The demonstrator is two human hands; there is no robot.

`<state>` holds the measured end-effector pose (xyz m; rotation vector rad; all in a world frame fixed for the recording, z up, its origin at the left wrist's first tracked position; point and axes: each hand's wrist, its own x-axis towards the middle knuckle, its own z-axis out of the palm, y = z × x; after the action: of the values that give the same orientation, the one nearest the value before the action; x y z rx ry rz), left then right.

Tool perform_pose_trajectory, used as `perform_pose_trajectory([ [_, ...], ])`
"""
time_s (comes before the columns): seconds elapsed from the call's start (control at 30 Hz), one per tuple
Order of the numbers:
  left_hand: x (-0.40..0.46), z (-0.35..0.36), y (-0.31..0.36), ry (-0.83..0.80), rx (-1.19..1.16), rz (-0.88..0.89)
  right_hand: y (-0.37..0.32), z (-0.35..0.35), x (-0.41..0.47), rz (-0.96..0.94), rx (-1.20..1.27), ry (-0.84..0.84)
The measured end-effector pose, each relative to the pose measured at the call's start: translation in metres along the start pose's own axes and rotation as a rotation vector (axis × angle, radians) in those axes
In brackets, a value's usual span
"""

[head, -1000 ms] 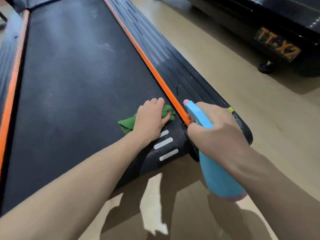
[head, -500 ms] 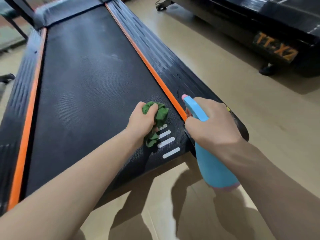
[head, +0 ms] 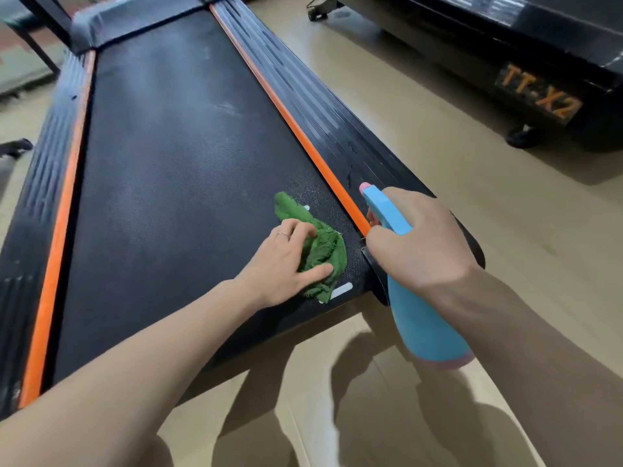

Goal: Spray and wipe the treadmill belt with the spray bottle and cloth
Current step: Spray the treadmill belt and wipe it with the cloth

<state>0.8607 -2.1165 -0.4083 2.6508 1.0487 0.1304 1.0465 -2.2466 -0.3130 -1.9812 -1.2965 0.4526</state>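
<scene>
The black treadmill belt [head: 175, 170] runs away from me between two orange strips. On its near right corner lies a crumpled green cloth [head: 320, 254]. My left hand [head: 283, 264] rests on the cloth, its fingers and thumb curled around the bunched fabric. My right hand [head: 421, 244] grips the neck of a light blue spray bottle [head: 424, 325] with a pink nozzle tip. The bottle hangs just off the belt's right rear corner, nozzle pointing up the right side rail.
The ribbed right side rail [head: 323, 106] and the left side rail [head: 37, 203] border the belt. A second black machine [head: 526, 62] with orange "TT-X2" lettering stands at the right on the beige floor [head: 438, 136]. White marks show at the belt's rear end.
My left hand lifted the bunched cloth, then set it back down on the belt's rear right corner, now spread wider. The right hand with the bottle has barely shifted. The view has tilted to show more belt.
</scene>
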Motion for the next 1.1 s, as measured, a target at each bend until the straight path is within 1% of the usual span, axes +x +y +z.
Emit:
perform_pose_trajectory([
  [0.07,0.002,0.001,-0.001,0.11,0.068,0.017,-0.001,0.003,-0.001,-0.004,-0.007,-0.007],
  [0.1,0.003,0.004,-0.002,0.128,0.126,0.028,-0.002,0.004,-0.001,-0.006,-0.003,-0.013],
  [0.23,0.008,0.021,0.006,0.044,0.239,0.007,-0.005,0.009,-0.001,-0.022,0.012,-0.055],
  [0.33,0.018,0.027,0.013,0.128,0.303,0.079,-0.003,0.011,0.002,-0.031,0.019,-0.076],
  [0.43,0.028,0.031,0.008,0.173,0.312,0.145,0.002,0.013,0.005,-0.033,0.031,-0.065],
  [0.53,0.042,0.034,0.001,0.199,0.249,0.221,0.008,0.018,0.009,-0.041,0.035,-0.043],
  [0.63,0.064,0.039,-0.007,0.226,0.206,0.244,0.014,0.022,0.016,-0.06,0.059,0.005],
  [0.7,0.085,0.039,-0.015,0.257,0.222,0.206,0.017,0.023,0.021,-0.04,0.076,0.01],
  [0.73,0.099,0.039,-0.019,0.27,0.245,0.156,0.019,0.023,0.023,-0.024,0.076,0.009],
  [0.83,0.137,0.035,-0.025,0.308,0.305,-0.132,0.023,0.019,0.026,-0.002,0.087,0.013],
  [0.87,0.144,0.035,-0.024,0.328,0.299,-0.211,0.024,0.016,0.026,0.001,0.088,0.014],
  [0.9,0.145,0.035,-0.022,0.342,0.279,-0.25,0.024,0.014,0.025,0.003,0.077,0.012],
  [0.93,0.141,0.035,-0.02,0.342,0.254,-0.24,0.023,0.011,0.023,0.007,0.062,0.014],
  [0.97,0.132,0.036,-0.017,0.327,0.231,-0.188,0.023,0.008,0.022,0.01,0.053,0.019],
  [1.0,0.118,0.036,-0.012,0.294,0.195,-0.105,0.023,0.006,0.022,0.01,0.053,0.024],
  [1.07,0.082,0.036,0.001,0.18,0.108,0.122,0.022,0.004,0.021,0.024,0.057,0.02],
  [1.1,0.065,0.036,0.008,0.121,0.104,0.23,0.021,0.003,0.021,0.035,0.059,0.014],
])
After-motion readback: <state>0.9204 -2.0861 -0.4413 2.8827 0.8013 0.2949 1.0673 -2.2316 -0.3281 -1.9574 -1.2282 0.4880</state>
